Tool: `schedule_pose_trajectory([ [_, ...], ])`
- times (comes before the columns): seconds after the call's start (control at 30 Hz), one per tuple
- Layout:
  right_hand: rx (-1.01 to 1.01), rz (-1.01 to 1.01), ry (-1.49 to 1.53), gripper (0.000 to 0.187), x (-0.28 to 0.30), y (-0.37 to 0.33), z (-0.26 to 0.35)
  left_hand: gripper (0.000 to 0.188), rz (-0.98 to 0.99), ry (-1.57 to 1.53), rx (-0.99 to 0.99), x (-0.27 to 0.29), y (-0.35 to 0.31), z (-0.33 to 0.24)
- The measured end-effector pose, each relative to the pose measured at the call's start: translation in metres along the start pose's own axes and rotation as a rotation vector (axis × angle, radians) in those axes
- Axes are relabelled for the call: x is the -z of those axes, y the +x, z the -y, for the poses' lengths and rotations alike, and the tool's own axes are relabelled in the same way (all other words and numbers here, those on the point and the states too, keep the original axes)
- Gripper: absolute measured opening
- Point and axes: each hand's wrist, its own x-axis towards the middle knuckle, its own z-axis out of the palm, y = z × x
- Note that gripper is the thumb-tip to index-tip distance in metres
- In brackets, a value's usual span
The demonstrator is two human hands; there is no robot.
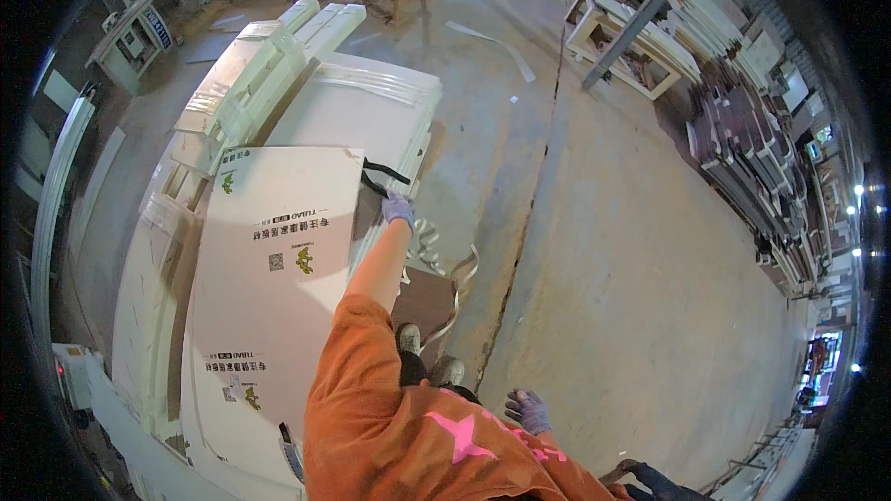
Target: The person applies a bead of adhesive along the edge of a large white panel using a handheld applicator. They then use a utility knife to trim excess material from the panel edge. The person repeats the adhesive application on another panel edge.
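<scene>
Reaches forward with the left hand (pixel 399 211), in a pale purple glove, back of it facing up and fingers bent. Touches, or nearly touches, the lower arm of a black two-armed thing (pixel 386 170), too small to name. Cannot tell how far closed, nor whether gripping that thing or only meeting it. Finds it just past the far right corner of a white printed sheet (pixel 241 306), jutting out over the panels beneath. Stretches the bare forearm out of an orange sleeve (pixel 343 353), along the right edge of the sheet.

Holds the right hand (pixel 529 411), gloved likewise, low at the right side, well apart from the panels, fingers loosely bent and part open, with nothing visible in them.

Stands with both shoes (pixel 450 371) close to the stack, near a brown board (pixel 425 301) and a curled white strip (pixel 429 246). Shows a black-and-grey tool (pixel 291 456) on the near part of the sheet, partly hidden by the sleeve.

Beyond the sheet, reveals more white panels (pixel 357 97); to the left, long pieces in clear wrap (pixel 251 74). Farther off to the right, across a grey floor (pixel 631 269) with a long dark crack, shows piled dark panels (pixel 742 144) and a pale wooden frame (pixel 650 42).
</scene>
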Motion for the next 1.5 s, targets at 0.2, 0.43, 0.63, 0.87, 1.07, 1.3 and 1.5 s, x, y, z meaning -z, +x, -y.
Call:
schedule_pose_trajectory([
  [0.2, 0.009, 0.129, -0.136, 0.031, -0.041, 0.025, 0.022, 0.03, 0.399, -0.037, 0.106, 0.05, -0.053, -0.014],
  [0.43, 0.085, 0.231, -0.365, 0.038, -0.036, 0.031, 0.049, 0.03, 0.495, 0.096, 0.205, 0.086, -0.081, -0.067],
  [0.63, 0.009, 0.16, -0.413, 0.044, 0.006, 0.031, 0.042, 0.03, 0.765, -0.145, 0.236, 0.08, -0.168, -0.028],
  [0.87, 0.051, 0.672, 0.132, 0.07, -0.035, 0.011, 0.086, 0.032, 1.005, 0.078, 0.028, 0.13, -0.342, 0.077],
  [1.07, -0.269, 1.214, -0.114, 0.065, -0.093, -0.024, 0.075, 0.039, 0.98, 0.51, -0.755, 0.225, -0.448, 0.185],
  [1.3, -0.161, 1.21, -0.668, 0.051, -0.083, -0.056, -0.017, 0.044, 0.507, 0.451, -0.13, 0.307, -0.526, 0.245],
  [1.5, 0.67, 1.061, -1.33, 0.04, -0.069, -0.056, -0.089, 0.038, 0.074, 0.2, -0.142, 0.356, -0.551, 0.27],
])
